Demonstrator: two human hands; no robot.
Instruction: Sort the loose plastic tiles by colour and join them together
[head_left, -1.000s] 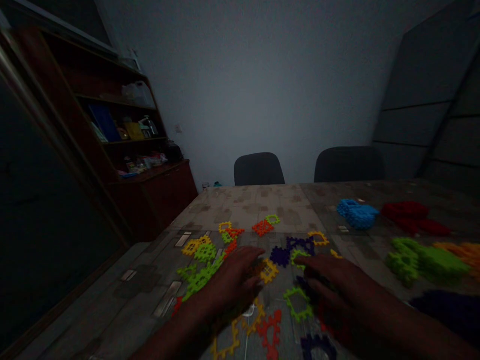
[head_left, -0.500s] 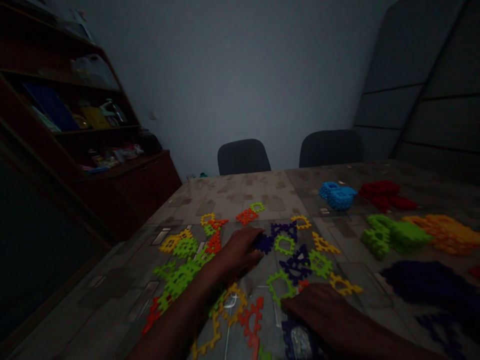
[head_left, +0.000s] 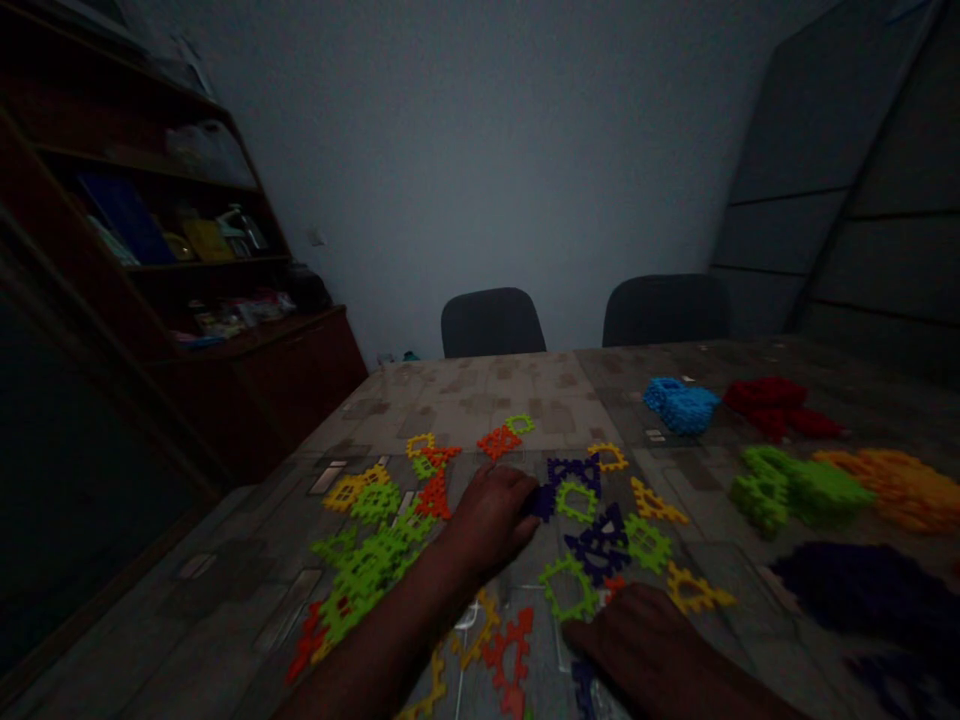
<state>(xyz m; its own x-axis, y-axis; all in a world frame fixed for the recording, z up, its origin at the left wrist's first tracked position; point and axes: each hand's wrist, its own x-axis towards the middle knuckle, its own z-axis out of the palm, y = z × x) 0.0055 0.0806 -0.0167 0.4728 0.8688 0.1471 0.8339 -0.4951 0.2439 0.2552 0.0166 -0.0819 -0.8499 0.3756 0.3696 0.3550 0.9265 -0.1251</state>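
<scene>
Under my hands the tablecloth (head_left: 480, 400) is brown and beige blocks; scattered flat pieces (head_left: 570, 590) run lime green, yellow, orange-red and dark purple, with sorted piles beyond: blue (head_left: 681, 404), red (head_left: 780, 405), green (head_left: 799, 490), orange (head_left: 900, 485)

- No words, numbers or signs can be read anywhere; the room is too dark.
- The things on the shelf (head_left: 187, 240) may have labels, but they are too small and dim to read.
- The toy pieces (head_left: 577, 500) on the table (head_left: 480, 400) carry no writing that shows.
</scene>
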